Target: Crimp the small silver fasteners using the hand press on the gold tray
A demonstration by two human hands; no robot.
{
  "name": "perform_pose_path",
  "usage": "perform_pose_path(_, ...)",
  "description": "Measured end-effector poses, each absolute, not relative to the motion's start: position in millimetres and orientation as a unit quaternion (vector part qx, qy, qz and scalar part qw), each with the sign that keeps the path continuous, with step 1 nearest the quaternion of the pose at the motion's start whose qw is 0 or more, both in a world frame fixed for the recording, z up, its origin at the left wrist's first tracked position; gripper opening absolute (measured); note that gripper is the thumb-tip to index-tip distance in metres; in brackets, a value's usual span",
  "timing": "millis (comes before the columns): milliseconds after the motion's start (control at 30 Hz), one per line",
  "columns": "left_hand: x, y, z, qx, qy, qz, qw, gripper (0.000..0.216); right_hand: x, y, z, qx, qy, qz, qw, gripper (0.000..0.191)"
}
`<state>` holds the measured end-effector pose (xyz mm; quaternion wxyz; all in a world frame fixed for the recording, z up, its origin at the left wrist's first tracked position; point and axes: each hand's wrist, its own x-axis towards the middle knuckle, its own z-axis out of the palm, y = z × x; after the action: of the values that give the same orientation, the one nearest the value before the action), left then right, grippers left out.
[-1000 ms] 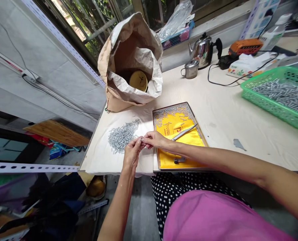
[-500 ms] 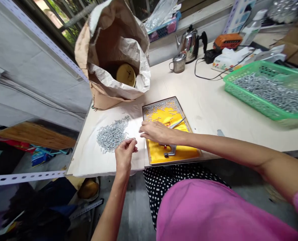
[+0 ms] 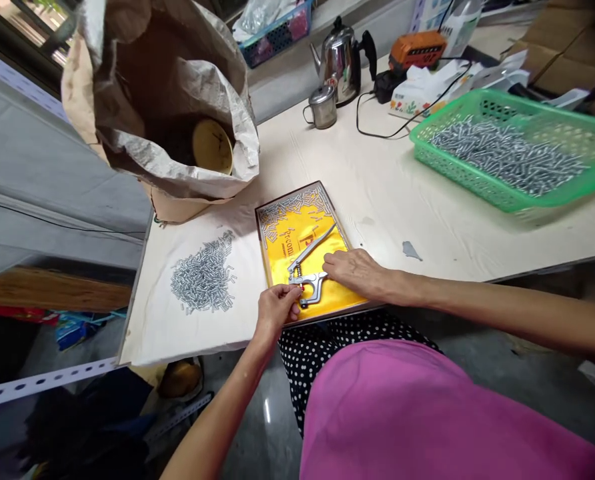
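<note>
A pair of grey metal snap-fastener pliers (image 3: 317,287) lies over yellow cloth (image 3: 290,243) in a shallow dark-rimmed tray (image 3: 338,223). Its long upper lever is raised, and a spring and a small red part show by the jaw. My right hand (image 3: 355,270) has its fingers curled onto the end of the pliers' lower handle. At the jaw, my left hand (image 3: 277,308) is closed in a pinch; whatever it holds is too small to make out. Small metal pins (image 3: 287,203) lie along the tray's far end. More are heaped in a pile (image 3: 202,277) on white cloth to the left.
A large open paper sack (image 3: 177,173) with a yellow round container (image 3: 212,147) inside stands behind the pile. A green basket (image 3: 470,180) of metal pins sits at right. Farther back are a steel kettle (image 3: 341,63), a lidded cup (image 3: 323,110) and an orange battery (image 3: 417,50).
My left hand has moved from beside the pin pile to the pliers' jaw. My right hand has moved from above the pliers onto their lower handle. The whole view has shifted.
</note>
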<state>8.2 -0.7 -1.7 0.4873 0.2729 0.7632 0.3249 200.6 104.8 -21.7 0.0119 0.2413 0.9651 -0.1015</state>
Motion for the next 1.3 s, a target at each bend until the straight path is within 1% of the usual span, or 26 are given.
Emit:
perform_pose_path(433, 13.1, 3.4, 2.5, 0.238, 0.807, 0.249, 0.479, 0.017, 198.1, 108.2, -35.7, 0.249, 0.961, -0.118, -0.009, 0.019)
perform_pose_path(633, 5.7, 9.3, 3.3, 0.244, 0.794, 0.191, 0.523, 0.025, 197.8, 105.6, -39.0, 0.259, 0.957, -0.129, -0.026, 0.018)
perform_pose_path(733, 3.1, 8.9, 2.8, 0.249, 0.783, 0.189, 0.538, 0.03, 199.4, 105.7, -39.2, 0.247, 0.96, -0.133, -0.025, 0.018)
perform_pose_path(800, 2.4, 7.4, 2.0, 0.256, 0.779, 0.192, 0.539, 0.033, 200.3, 109.7, -38.3, 0.232, 0.961, -0.145, -0.023, 0.015)
perform_pose_path(900, 1.6, 4.8, 0.1, 0.27, 0.776, 0.191, 0.537, 0.038, 197.7, 123.7, -38.0, 0.235, 0.957, -0.161, -0.053, 0.014)
perform_pose_path(1033, 0.2, 2.9, -3.0, 0.306, 0.764, 0.178, 0.54, 0.043, 182.6, 149.3, -42.8, 0.236, 0.958, -0.106, -0.12, 0.024)
perform_pose_path(1167, 0.9, 1.7, -7.0, 0.348, 0.758, 0.169, 0.525, 0.047, 166.2, 168.0, -42.6, 0.202, 0.974, -0.045, -0.094, 0.023)
perform_pose_path(1300, 4.7, -0.8, -10.2, 0.357, 0.773, 0.156, 0.501, 0.042, 165.7, 173.5, -34.8, 0.188, 0.978, -0.044, -0.074, 0.024)
